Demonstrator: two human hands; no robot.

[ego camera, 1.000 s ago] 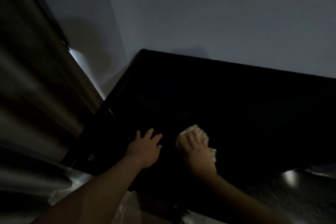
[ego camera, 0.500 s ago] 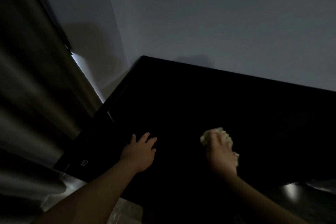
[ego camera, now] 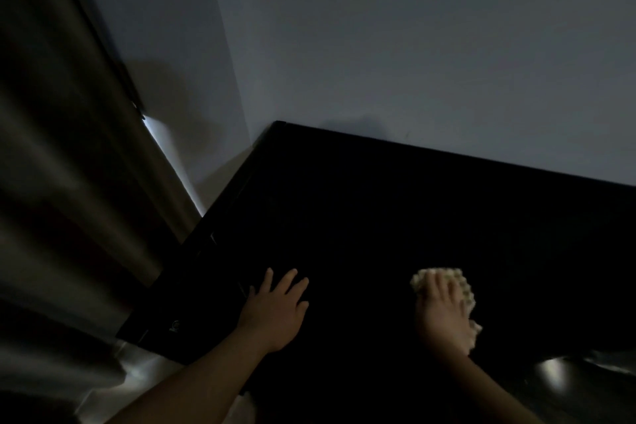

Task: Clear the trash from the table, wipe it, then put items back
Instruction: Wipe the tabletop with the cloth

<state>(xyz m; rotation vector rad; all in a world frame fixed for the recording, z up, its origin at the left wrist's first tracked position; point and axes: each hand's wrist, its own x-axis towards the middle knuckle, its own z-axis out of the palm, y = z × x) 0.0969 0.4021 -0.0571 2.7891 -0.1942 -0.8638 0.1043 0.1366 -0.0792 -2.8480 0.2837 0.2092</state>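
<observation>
Right hand [ego camera: 444, 315] sits farther right than before, fingers flat on cloth [ego camera: 463, 282]; left hand [ego camera: 275, 315] rests on counter [ego camera: 413, 203], fingers apart.

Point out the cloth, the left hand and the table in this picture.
cloth [ego camera: 420, 282]: head view, its pale uncovered left corner.
left hand [ego camera: 275, 315]: head view, back of the hand.
table [ego camera: 378, 203]: head view, bare dark top.
</observation>
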